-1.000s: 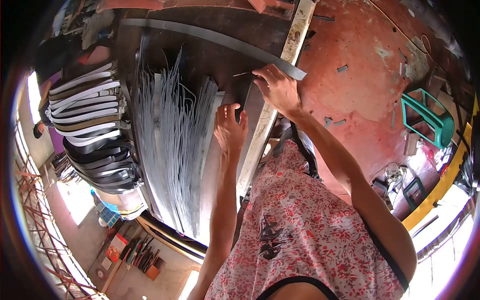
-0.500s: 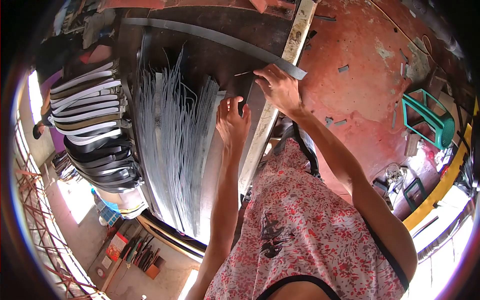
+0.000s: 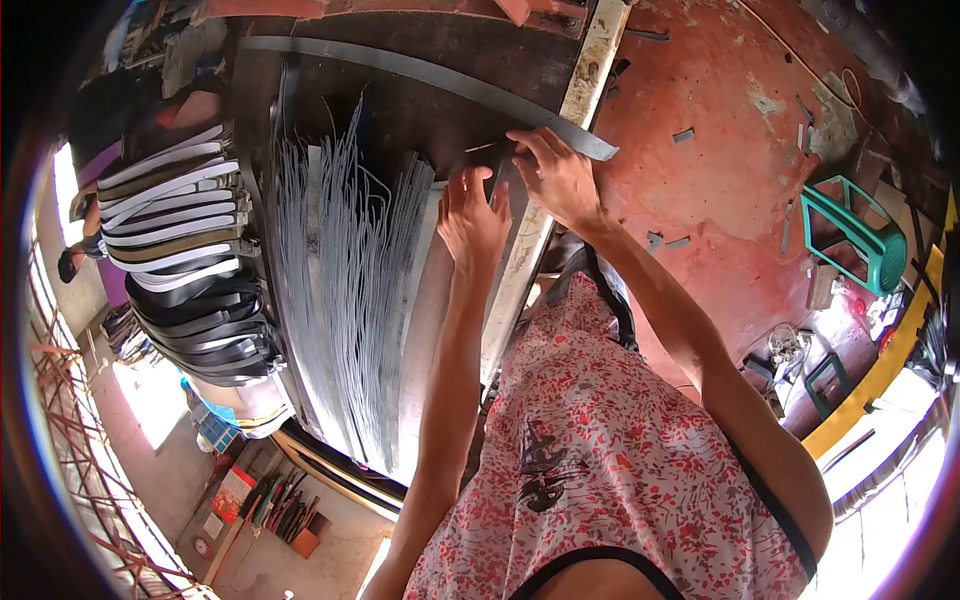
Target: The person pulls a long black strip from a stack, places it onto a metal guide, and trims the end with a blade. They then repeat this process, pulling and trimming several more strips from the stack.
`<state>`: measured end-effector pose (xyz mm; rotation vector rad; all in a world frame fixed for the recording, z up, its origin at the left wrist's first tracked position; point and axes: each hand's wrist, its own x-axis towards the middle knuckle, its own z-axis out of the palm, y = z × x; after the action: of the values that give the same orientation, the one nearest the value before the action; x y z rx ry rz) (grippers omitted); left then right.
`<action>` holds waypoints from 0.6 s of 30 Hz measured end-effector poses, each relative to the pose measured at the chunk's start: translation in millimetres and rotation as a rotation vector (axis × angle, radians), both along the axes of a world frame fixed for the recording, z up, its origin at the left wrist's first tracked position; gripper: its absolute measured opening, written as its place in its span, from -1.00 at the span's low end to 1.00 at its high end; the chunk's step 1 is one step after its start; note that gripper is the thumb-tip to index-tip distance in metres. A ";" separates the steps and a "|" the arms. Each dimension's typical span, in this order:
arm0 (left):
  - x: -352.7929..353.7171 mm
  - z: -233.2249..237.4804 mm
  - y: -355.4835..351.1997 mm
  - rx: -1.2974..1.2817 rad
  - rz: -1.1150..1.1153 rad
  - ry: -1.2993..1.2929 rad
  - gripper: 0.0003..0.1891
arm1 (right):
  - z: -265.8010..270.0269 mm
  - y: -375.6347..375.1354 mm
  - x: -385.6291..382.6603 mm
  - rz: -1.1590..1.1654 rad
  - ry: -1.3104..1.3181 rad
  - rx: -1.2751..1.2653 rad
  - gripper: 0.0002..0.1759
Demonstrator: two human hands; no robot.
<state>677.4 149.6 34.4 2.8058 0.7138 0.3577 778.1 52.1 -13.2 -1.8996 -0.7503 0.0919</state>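
My left hand (image 3: 470, 218) is up on the dark worktop (image 3: 420, 110), fingers pinched on a short narrow dark strip (image 3: 497, 172) that stands between both hands. My right hand (image 3: 558, 178) lies just to the right of it, at the table's pale wooden edge (image 3: 590, 70). It grips a thin blade-like tool (image 3: 481, 148) that points left, and it rests on the end of a long dark strip (image 3: 400, 65) running across the top. The two hands almost touch.
A fan of several thin grey-white strips (image 3: 340, 300) covers the worktop's middle. Bundles of black, white and tan straps (image 3: 180, 230) are stacked at the left. A green plastic stool (image 3: 860, 235) and scraps stand on the red floor (image 3: 720, 150) at the right.
My left hand has moved up the table toward my right hand, carrying the short dark strip with it. My right hand has stayed in place.
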 end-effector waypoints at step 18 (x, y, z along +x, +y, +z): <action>20.7 -12.1 3.7 0.000 0.046 -0.104 -0.77 | -1.5 0.5 -1.5 -0.013 0.027 -0.020 -0.68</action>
<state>698.1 153.3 22.4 2.7510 0.7560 0.5080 776.6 52.7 -14.7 -1.9182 -0.7205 0.1171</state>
